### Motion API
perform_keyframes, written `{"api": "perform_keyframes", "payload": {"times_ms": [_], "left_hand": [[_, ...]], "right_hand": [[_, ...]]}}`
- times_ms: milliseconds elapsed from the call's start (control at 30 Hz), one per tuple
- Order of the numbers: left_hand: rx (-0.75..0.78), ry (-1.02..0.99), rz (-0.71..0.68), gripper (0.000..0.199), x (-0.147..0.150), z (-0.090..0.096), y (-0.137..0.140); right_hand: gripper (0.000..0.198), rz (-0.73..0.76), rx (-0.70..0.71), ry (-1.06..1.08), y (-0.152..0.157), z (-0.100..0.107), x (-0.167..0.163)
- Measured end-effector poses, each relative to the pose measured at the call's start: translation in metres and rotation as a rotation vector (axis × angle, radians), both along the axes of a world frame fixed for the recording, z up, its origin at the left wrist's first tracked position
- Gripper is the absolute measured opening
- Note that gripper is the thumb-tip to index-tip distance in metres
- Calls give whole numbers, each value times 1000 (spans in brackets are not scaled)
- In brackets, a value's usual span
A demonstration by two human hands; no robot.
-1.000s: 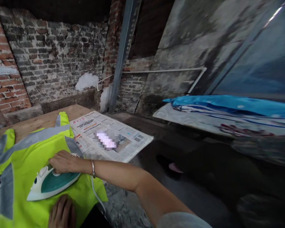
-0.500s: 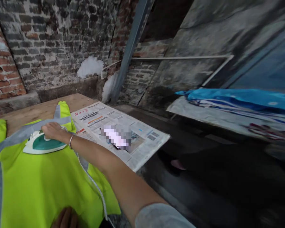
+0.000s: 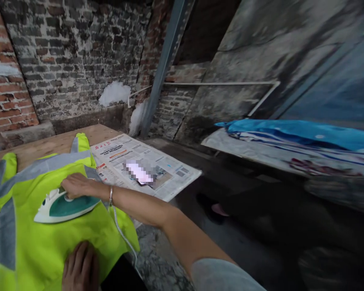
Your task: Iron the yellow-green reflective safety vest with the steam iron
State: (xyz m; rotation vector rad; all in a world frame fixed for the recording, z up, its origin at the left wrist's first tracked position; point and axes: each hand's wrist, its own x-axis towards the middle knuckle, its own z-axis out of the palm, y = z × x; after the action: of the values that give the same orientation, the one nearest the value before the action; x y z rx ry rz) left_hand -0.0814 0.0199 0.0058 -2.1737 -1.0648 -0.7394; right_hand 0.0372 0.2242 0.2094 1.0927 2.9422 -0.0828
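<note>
My right hand [image 3: 77,186] is wrapped round the handle of a white and green clothes iron [image 3: 65,211], whose sole rests on a neon yellow jacket [image 3: 54,238] with grey reflective bands. A white cord [image 3: 123,232] runs from the iron's rear down past the jacket's edge. Below the iron, my left hand [image 3: 80,266] lies on the fabric at the bottom of the view, fingers stretched out and holding nothing. The jacket is spread over a wooden table [image 3: 100,130], its sleeves pointing to the far side.
Newspaper [image 3: 182,186] covers the table's right part, with a phone-like object [image 3: 139,171], blurred out, on it. Across a dark floor, a second table [image 3: 212,139] holds blue cloth [image 3: 276,127]. A metal post [image 3: 162,72] and brick wall [image 3: 79,60] stand behind.
My right hand has brought the iron nearer, down the jacket and slightly right. My left hand shows more fully on the fabric. The view has shifted a little.
</note>
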Motion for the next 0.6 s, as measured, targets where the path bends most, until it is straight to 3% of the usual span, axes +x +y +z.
{"api": "perform_keyframes", "payload": {"times_ms": [133, 267, 467, 600], "left_hand": [[46, -121, 76, 27, 10, 13, 1], [53, -198, 81, 24, 15, 15, 1], [20, -36, 21, 29, 2, 4, 0], [-62, -95, 30, 32, 3, -9, -4]], "right_hand": [[26, 82, -9, -3, -42, -5, 10], [29, 85, 50, -5, -50, -12, 13], [35, 6, 99, 47, -8, -10, 2], [33, -51, 132, 83, 42, -10, -13]]}}
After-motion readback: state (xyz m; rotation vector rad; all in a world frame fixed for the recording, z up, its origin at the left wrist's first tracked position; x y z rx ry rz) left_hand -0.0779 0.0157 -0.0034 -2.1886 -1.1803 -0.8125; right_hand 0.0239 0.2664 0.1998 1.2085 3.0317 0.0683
